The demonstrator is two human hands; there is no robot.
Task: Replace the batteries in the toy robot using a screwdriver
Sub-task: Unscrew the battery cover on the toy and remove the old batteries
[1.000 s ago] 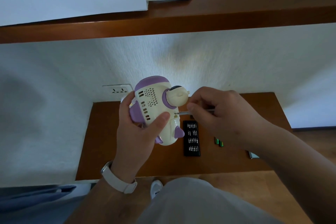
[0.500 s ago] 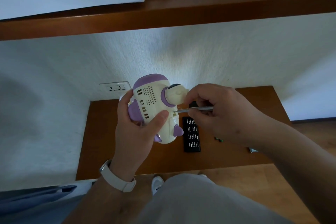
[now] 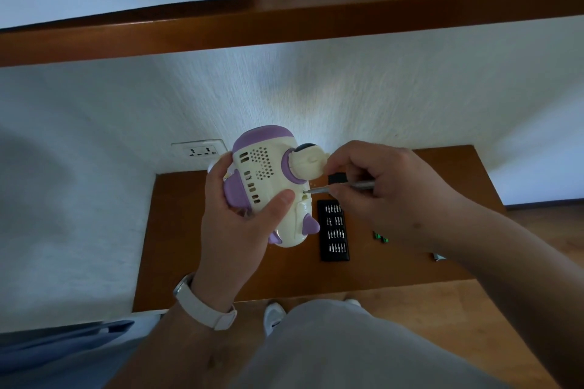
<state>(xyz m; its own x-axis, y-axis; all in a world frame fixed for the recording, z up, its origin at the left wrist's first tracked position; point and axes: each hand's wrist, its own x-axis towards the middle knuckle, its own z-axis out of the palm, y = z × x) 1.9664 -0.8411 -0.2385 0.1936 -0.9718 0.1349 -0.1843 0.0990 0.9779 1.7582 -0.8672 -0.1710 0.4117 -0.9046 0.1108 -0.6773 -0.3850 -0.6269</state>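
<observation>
Black bit case (image 3: pixel 335 230) lies open on low wooden shelf (image 3: pixel 177 230), rows of bits inside; green batteries (image 3: pixel 380 236) near its right. Wall socket (image 3: pixel 199 151) behind. We see left hand (image 3: pixel 234 224) wrapped round toy robot (image 3: pixel 271 186), above shelf. Right hand (image 3: pixel 388 189) pinches screwdriver (image 3: pixel 341 187), tip against robot's back.

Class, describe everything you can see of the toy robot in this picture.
The toy robot looks like glossy cream plastic with purple trim, speaker holes and slots on its back, and a rounded arm stub. It is held tilted above the wooden table. The left hand grips it; the right hand presses a screwdriver tip into its back.
</observation>
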